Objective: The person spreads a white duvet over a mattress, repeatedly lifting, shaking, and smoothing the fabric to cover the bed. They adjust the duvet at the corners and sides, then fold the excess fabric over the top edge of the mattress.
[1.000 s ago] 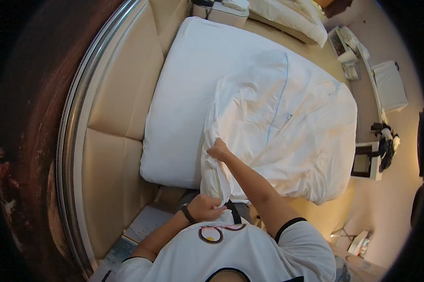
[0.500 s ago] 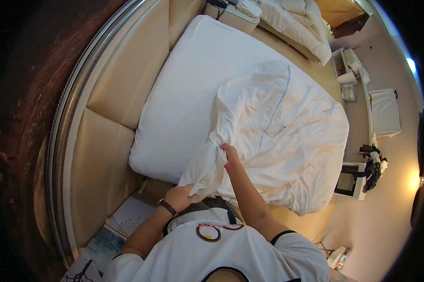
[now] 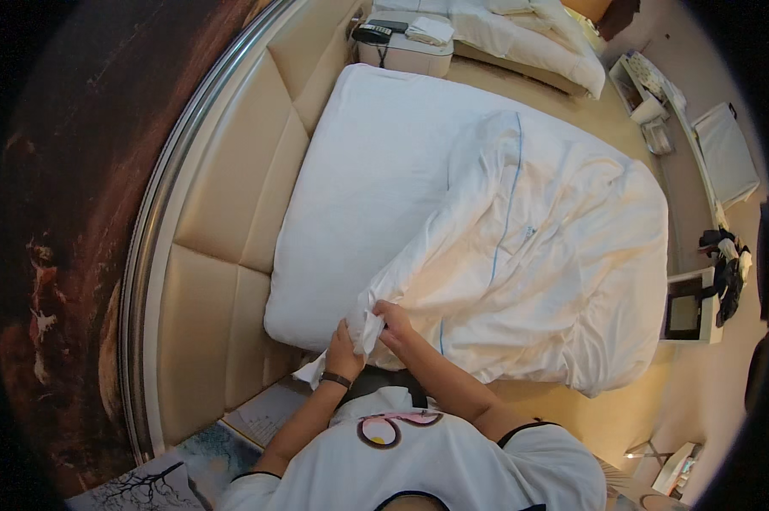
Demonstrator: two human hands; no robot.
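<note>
A rumpled white duvet cover (image 3: 563, 272) with a thin blue stripe spreads over the right side of a bed with a smooth white sheet (image 3: 376, 162). At the bed's near edge, my left hand (image 3: 344, 352) wears a dark wristband and is closed on a bunched corner of the cover. Close beside it, my right hand (image 3: 393, 325) grips the same gathered edge. The cloth runs taut from both hands toward the far right. A small end of fabric hangs below my left hand. My fingertips are partly hidden by the folds.
A padded beige headboard (image 3: 206, 221) borders the bed's left. Beyond the far edge stand a nightstand (image 3: 410, 58) with a telephone and folded towels, and another bed (image 3: 529, 47). Along the right wall are a shelf (image 3: 695, 153), dark clothes (image 3: 729, 281) and a white-framed unit (image 3: 689, 308).
My right hand has come down and left, beside my left hand. The gathered edge of the cover has followed toward the near side of the bed. The view has shifted slightly.
</note>
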